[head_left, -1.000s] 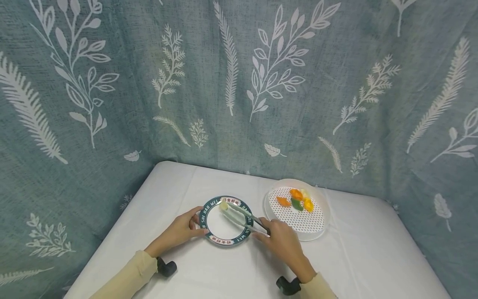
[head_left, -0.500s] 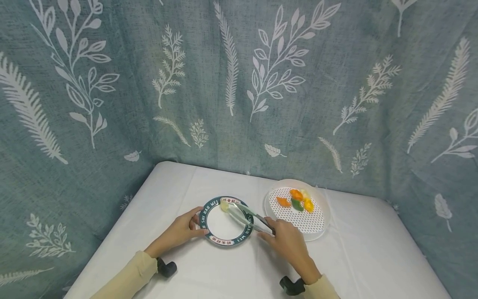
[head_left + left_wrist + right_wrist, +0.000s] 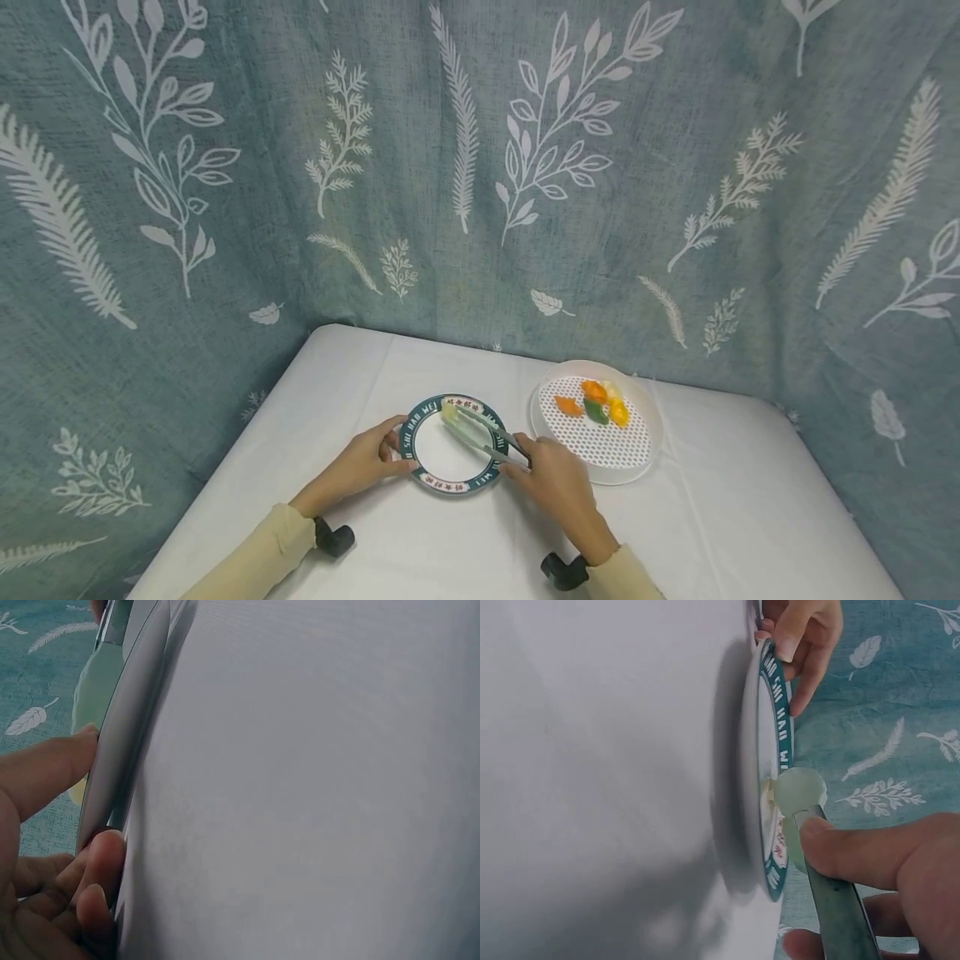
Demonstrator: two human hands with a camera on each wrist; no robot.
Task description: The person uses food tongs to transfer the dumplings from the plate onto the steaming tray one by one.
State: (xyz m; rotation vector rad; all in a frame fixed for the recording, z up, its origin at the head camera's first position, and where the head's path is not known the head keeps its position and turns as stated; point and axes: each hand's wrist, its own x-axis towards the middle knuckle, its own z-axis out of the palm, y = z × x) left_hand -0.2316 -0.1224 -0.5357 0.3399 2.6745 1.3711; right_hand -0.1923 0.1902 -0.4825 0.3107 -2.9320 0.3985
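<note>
In the head view, my left hand (image 3: 360,458) holds the left rim of a round plate (image 3: 441,457) with a dark green lettered border. The left wrist view shows its thumb on the rim and curled fingers underneath. My right hand (image 3: 558,483) grips tongs (image 3: 836,907) with a metal handle and pale green tips, thumb pressed on top. The tips reach over the plate to a small pale yellow piece (image 3: 449,412) near its far left border. Whether the tips pinch that piece I cannot tell.
Behind my right hand stands a round white perforated basket (image 3: 592,450). Inside lie orange pieces (image 3: 595,392), a green piece (image 3: 596,411) and yellow pieces (image 3: 618,412). A patterned curtain (image 3: 450,292) hangs behind the white table (image 3: 720,500).
My right hand shifted slightly right with the tongs, then came back left and a little further. The tips stay near the pale yellow piece. My left hand and the plate hold still.
</note>
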